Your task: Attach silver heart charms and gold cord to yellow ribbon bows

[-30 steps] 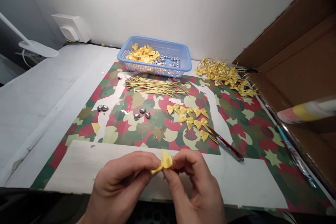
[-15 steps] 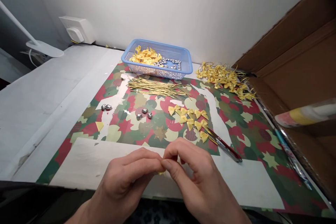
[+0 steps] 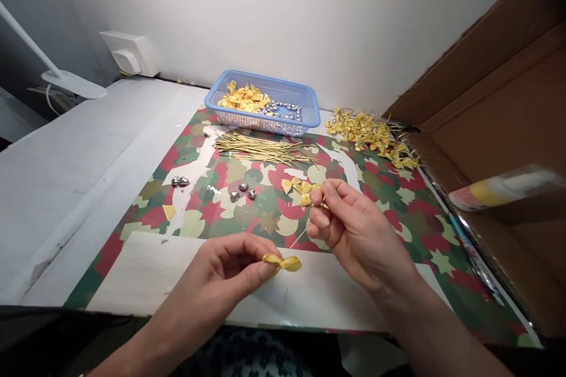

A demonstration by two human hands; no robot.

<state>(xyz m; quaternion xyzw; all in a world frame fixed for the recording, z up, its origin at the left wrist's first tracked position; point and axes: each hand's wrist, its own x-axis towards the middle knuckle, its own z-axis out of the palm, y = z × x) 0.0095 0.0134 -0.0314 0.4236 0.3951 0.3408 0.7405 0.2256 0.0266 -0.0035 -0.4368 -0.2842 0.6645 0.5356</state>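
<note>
Yellow bow (image 3: 290,263) above white strip (image 3: 141,268), near front edge of table (image 3: 88,153); long axis sideways, loops pointing left and right. Left hand (image 3: 225,271) pinches left loop. Right hand (image 3: 354,224) curled, thumb against forefinger; thin strand (image 3: 298,240) slants up toward it, grip unclear.

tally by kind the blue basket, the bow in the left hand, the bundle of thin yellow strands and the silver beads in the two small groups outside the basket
Blue basket: 1
Yellow bow in the left hand: 1
Bundle of thin yellow strands: 1
Silver beads, groups of three and two: 5
Total: 8
</note>
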